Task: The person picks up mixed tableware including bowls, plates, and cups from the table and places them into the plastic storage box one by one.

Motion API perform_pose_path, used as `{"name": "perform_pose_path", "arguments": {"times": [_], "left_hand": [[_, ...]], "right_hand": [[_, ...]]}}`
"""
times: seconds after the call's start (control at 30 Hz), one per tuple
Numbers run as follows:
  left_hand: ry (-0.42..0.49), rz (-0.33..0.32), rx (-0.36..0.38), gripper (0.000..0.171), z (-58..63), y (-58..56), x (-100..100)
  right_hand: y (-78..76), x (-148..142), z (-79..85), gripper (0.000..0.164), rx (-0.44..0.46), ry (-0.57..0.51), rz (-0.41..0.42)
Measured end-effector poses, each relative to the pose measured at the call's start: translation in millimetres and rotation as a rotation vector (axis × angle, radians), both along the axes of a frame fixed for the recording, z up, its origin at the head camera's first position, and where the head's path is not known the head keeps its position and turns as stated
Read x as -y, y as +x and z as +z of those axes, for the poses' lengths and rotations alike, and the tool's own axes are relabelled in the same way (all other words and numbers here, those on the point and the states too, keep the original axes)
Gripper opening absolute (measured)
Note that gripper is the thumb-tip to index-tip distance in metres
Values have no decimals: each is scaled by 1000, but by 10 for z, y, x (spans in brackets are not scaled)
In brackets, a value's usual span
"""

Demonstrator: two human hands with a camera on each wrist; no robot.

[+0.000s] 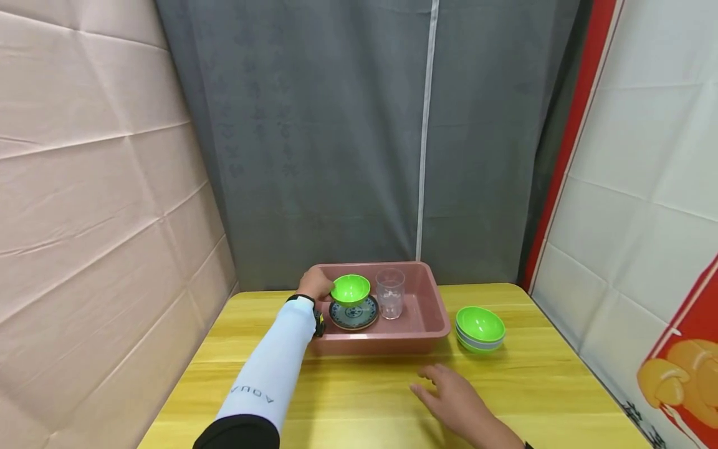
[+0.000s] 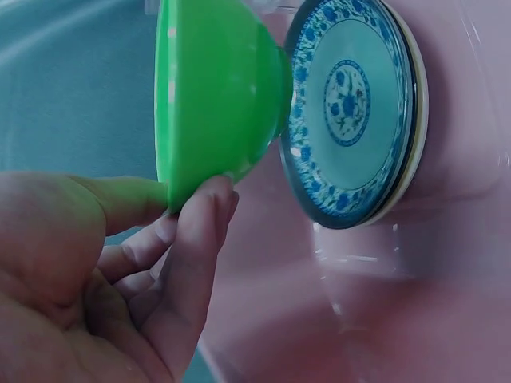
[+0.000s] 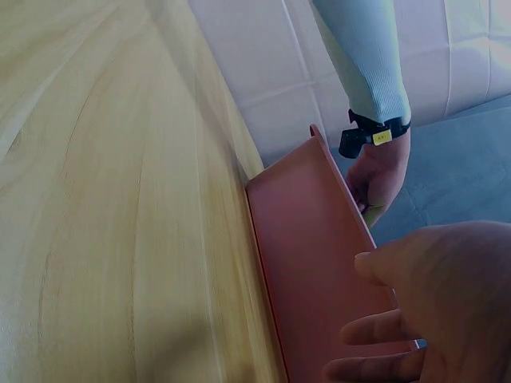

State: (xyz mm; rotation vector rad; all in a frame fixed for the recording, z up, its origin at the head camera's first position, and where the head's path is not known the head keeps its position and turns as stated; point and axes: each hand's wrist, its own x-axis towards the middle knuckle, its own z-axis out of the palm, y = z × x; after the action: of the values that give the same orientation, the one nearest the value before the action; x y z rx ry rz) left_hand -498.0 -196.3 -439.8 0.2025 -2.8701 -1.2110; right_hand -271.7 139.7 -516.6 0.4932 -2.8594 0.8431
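Note:
My left hand (image 1: pixel 316 284) pinches the rim of a green bowl (image 2: pixel 215 96) between thumb and fingers. The bowl is over a stack of blue-patterned plates (image 2: pixel 351 112) inside the pink basin (image 1: pixel 381 343). A clear glass (image 1: pixel 391 293) stands in the basin just right of the plates. My right hand (image 1: pixel 451 399) hovers over the table in front of the basin, fingers spread and holding nothing; in the right wrist view its fingers overlap the basin's outer wall.
Right of the basin, a stack of green and grey bowls (image 1: pixel 480 327) sits on the wooden table (image 1: pixel 359 399). A grey curtain (image 1: pixel 314 137) hangs behind the table, with a pale cloth wall (image 1: pixel 101 187) on the left and a white one (image 1: pixel 645 187) on the right.

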Motion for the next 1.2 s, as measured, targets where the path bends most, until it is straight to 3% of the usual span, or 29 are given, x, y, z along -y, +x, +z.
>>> {"name": "perform_pose_path", "arguments": {"times": [0.13,0.37,0.6,0.87,1.2], "left_hand": [[30,-6,58,21,-25,-16,-40],[-22,-24,106,15,-24,13,-90],[-33,-22,157,14,-136,-97,-62],[-51,-27,163,16,-214,-130,-45],[-31,-24,182,12,-209,-111,-71]], "right_hand": [[10,-19,-33,36,-38,14,-10],[33,-39,-65,34,-71,34,-18],[32,-60,-57,33,-76,48,-27],[36,-75,-7,38,-48,59,-35],[52,-76,19,36,-17,69,-47]]}}
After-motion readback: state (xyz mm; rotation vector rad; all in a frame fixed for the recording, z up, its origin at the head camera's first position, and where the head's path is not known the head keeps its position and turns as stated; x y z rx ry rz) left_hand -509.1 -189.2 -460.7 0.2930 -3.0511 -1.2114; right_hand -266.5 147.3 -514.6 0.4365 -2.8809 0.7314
